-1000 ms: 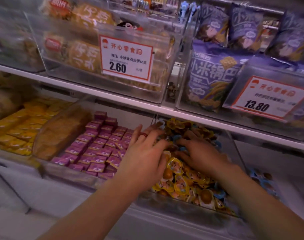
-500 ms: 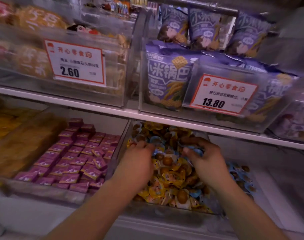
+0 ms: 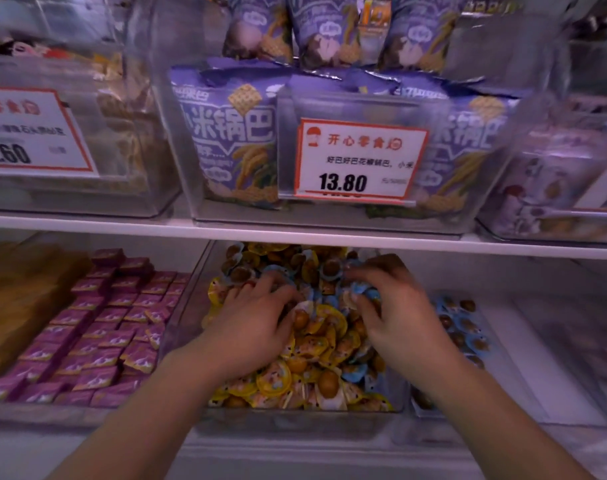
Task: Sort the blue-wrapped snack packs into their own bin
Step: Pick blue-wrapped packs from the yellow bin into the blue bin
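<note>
Since half a second ago: camera swung right, price tag [image 3: 359, 160] now near centre; both hands pushed deeper into the mixed bin [image 3: 295, 419].

Head view: left hand [image 3: 252, 322] palm-down on the heap of yellow and blue packs, fingers [image 3: 265, 284] loosely curled, grip unclear. Right hand [image 3: 395, 311] at 3 o'clock from it, fingers [image 3: 362, 271] pinching blue-wrapped snack packs [image 3: 364, 292]. More blue packs [image 3: 463, 327] in the adjoining bin [image 3: 523, 344] at 3 o'clock. Purple packs [image 3: 98, 327] at 9 o'clock.
</note>
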